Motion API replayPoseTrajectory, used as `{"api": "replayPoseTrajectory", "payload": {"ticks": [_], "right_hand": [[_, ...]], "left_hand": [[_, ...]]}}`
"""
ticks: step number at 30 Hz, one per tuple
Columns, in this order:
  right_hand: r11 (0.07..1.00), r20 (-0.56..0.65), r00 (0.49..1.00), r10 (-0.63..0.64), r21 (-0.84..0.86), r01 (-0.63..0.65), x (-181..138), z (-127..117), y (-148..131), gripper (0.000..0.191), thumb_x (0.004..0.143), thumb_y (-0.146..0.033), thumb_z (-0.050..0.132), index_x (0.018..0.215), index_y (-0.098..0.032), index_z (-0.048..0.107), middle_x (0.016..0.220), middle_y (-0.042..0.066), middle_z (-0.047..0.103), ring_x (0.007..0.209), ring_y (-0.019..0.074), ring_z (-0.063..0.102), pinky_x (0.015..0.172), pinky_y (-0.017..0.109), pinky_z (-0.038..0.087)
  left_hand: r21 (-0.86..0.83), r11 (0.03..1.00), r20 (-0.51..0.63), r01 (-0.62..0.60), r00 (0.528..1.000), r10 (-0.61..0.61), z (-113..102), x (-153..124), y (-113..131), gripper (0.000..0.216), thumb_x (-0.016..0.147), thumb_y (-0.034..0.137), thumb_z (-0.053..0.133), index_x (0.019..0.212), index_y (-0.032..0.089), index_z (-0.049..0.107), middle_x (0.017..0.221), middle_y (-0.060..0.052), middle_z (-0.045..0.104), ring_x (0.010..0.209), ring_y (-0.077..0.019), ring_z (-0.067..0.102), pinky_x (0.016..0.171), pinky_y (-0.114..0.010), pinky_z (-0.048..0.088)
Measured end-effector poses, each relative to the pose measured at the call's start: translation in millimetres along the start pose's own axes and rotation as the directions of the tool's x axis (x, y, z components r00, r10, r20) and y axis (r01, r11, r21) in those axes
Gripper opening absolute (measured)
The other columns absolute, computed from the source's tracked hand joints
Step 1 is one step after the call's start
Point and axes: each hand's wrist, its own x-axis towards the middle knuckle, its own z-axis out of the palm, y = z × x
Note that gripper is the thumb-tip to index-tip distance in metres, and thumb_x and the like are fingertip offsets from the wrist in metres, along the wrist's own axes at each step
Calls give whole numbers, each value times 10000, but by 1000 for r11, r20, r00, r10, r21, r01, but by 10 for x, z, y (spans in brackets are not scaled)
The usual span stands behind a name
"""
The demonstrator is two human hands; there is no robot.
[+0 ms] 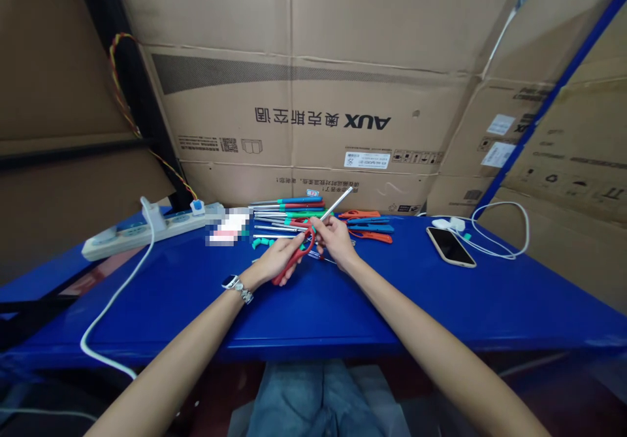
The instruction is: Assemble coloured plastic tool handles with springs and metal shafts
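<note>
Just above the blue table, my left hand (279, 260) is closed around the red handle of a long-necked lighter (295, 258). Its silvery tube points up and to the right. My right hand (336, 241) pinches the lighter where tube and handle meet, beside a small green part. Behind my hands lie several similar lighters (300, 200) with blue, red and green handles, tubes to the left. To the right of my right hand are orange and blue handles (369, 225). Small green plastic pieces (262, 243) lie left of my left hand, partly hidden by it.
A white power strip (147, 231) with plugs and a white cable lies on the left. On the right rest a phone (450, 247) and a white charger with a coiled cable (526, 228). Cardboard (313, 91) walls the table's back; its blue front edge (313, 343) runs near me.
</note>
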Motion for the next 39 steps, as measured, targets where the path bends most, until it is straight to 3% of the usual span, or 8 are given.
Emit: {"api": "replayPoseTrajectory", "payload": {"ticks": [16,21,26,29,32,34,37,39], "right_hand": [[999,15,1000,-22,48,21,-144,141,-40,470,730,-652,672,755,-210,514,532,-82,499,360,66,409,336,201,323],[995,137,990,-24,-96,37,-257,125,3,403,825,-609,601,846,-206,594,711,-17,586,564,115,573,489,214,465],[972,113,983,-144,-172,162,-220,88,44,360,841,-586,595,831,-228,564,888,32,618,702,148,613,566,242,516],[980,62,984,-167,-98,172,-102,6,-47,383,870,-625,531,853,-244,497,836,20,652,761,162,649,603,244,530],[997,122,989,-79,-17,82,34,-122,-183,429,838,-665,548,877,-262,405,693,-41,643,572,147,647,496,238,508],[998,158,987,-7,-63,17,122,-207,-254,449,824,-677,550,886,-267,379,577,-82,600,424,143,598,404,230,476],[972,226,967,120,-224,-69,233,-285,-299,413,841,-647,548,916,-259,427,462,-105,541,302,138,513,308,210,407],[946,300,934,193,-310,-96,275,-293,-303,386,853,-613,561,937,-247,472,436,-106,522,282,126,479,290,198,385]], "left_hand": [[-102,992,-56,-75,996,69,140,32,6,672,840,812,350,703,175,518,369,26,506,251,-121,460,267,-184,335],[-105,992,-132,-77,989,63,159,120,-16,766,822,859,262,609,167,512,419,-6,521,299,-121,496,307,-205,369],[-71,977,-170,-199,968,185,176,146,5,726,898,782,240,709,163,569,600,-36,623,517,-161,609,533,-285,527],[42,934,-189,-355,915,356,114,128,6,602,961,656,314,801,162,619,818,-64,694,805,-203,660,799,-330,543],[205,911,-330,-357,852,407,-16,73,1,461,972,552,393,835,170,611,836,-50,673,819,-202,634,800,-326,520],[378,856,-426,-354,754,500,-124,18,25,339,967,465,460,843,178,590,831,-39,650,792,-190,612,775,-313,507],[673,621,-363,-401,553,750,-287,-39,130,194,976,313,470,931,170,595,1005,-86,642,944,-206,599,848,-330,491],[852,367,-145,-374,505,851,-381,-26,237,194,978,234,459,1072,167,615,1189,-124,620,1113,-245,558,949,-385,448]]}}
